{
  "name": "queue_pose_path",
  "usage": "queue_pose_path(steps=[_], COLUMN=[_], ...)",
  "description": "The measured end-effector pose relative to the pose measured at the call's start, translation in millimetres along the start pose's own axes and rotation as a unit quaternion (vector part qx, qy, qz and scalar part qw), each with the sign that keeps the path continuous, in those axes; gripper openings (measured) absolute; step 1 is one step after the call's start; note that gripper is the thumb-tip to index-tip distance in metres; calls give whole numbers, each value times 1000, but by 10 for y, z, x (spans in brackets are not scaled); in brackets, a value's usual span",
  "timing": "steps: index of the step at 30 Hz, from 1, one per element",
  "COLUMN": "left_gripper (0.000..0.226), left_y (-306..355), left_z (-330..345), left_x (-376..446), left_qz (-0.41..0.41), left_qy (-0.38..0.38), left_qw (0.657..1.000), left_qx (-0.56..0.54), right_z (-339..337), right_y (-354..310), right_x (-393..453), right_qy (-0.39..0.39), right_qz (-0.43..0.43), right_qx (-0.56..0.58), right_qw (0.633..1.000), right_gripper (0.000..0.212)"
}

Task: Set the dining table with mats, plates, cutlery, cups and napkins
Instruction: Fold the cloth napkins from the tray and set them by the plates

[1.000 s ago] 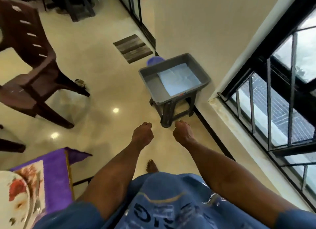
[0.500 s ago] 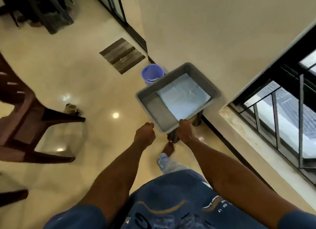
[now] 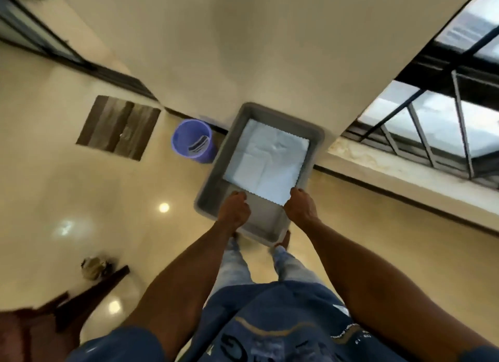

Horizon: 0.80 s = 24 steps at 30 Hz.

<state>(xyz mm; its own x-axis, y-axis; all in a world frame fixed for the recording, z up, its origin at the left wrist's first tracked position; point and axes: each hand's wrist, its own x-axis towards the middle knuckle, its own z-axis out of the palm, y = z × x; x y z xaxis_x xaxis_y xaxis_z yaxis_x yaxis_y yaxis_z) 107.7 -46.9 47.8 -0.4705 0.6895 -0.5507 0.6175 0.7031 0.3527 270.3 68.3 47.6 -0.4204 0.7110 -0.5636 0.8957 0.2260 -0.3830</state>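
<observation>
- Left hand over the near part of a grey tub, fingers curled at the near-left corner of a pale blue napkin; actual pinch on the cloth not clear enough to tell.
- Right hand at the napkin's near-right corner, fingers curled down onto the zigzag edge; firm grip on the cloth not certain either.
- Napkin lying flat in the far half of the tub, creased, filling most of the tub's width.
- Tub close against a cream wall, near rim hiding part of the bare feet below.
- Purple bin on the floor just left of the tub, something dark and striped inside.
- Brown striped mat farther left on the glossy beige floor.
- Dark brown chair leg at lower left, a small blurred object near its tip.
- Barred window on the right, above a stone sill.
</observation>
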Motion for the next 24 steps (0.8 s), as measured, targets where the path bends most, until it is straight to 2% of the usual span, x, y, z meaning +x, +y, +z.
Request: queue_pose_path(steps=[6,7,10,17,24], left_gripper=[13,12,17,16,24], left_y=[-400,-464,-629,-803,-799], left_z=[-59,-66,-151,-183,154], left_x=[580,653,1004,1713,2399], left_qz=[37,48,105,147,175], left_qy=[-70,-80,-100,-87,-65], left_qw=[997,995,988,983,981], left_qx=[20,27,53,69,43], right_z=[414,480,678,1121,1455], right_y=[-155,-195,-379,-611,-558], right_x=[176,170,278,682,1254], right_qy=[36,39,54,77,123], right_qz=[120,143,196,218,241], right_qx=[72,88,117,175,195], right_qw=[989,985,972,957,943], right_gripper=[32,31,8,15,22])
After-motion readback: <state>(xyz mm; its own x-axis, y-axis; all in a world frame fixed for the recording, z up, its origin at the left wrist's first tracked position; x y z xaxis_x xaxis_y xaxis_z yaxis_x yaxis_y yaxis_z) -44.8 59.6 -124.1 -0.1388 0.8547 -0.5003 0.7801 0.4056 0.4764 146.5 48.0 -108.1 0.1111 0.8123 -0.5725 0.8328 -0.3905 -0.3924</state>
